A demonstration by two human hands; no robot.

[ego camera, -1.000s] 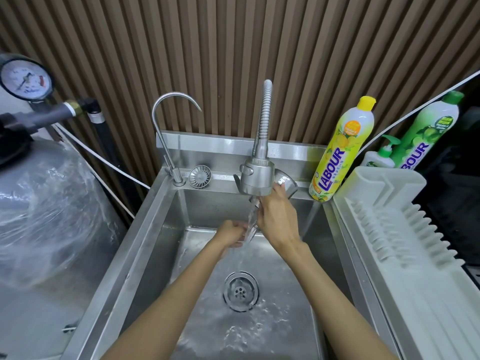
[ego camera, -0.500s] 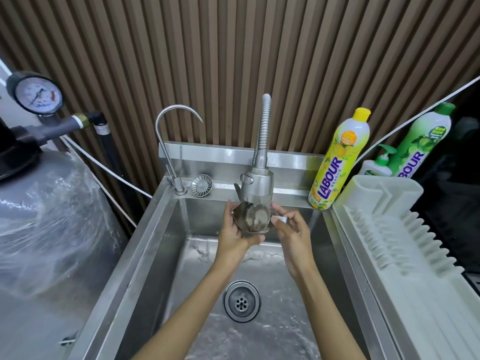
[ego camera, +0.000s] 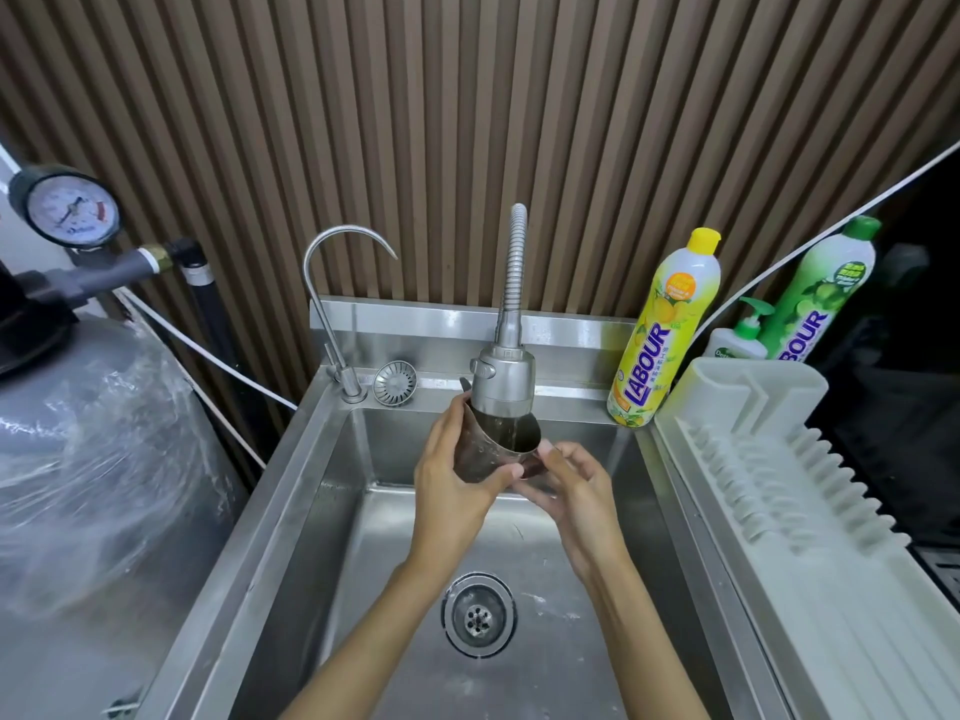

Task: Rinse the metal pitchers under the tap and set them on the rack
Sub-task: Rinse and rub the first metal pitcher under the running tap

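1. Half a second ago the metal pitcher (ego camera: 485, 452) had its mouth turned toward the camera. Now the mouth opens upward, tilted a little, right under the tap head (ego camera: 504, 381).
2. Both hands sit slightly higher in the view than they did a second ago, when they were low in the running water.
3. The left hand (ego camera: 452, 491) grasps the pitcher's body from the left, with the thumb laid across the near side and the fingers wrapped round the far side.
4. The right hand (ego camera: 576, 491) curls its fingers against the pitcher's lower right side (whether they catch a handle there I cannot tell).
5. A thin stream of water (ego camera: 514, 433) falls from the tap head into the pitcher's mouth.
6. The pitcher is held in the air over the back half of the steel sink (ego camera: 332, 511), well above the drain (ego camera: 478, 613).
7. The white ribbed rack (ego camera: 779, 511) stands just right of the sink, apart from the pitcher.
8. A yellow soap bottle (ego camera: 665, 330) stands on the sink's back right corner. A small pump bottle (ego camera: 737, 340) and a green soap bottle (ego camera: 826, 293) stand behind the rack.
9. A slim gooseneck tap (ego camera: 337, 304) rises from the back ledge on the left, with a round strainer cap (ego camera: 396, 383) just beside its base.
10. At the far left, a pressure gauge (ego camera: 70, 210) sits above a tank wrapped in clear plastic (ego camera: 93, 459).
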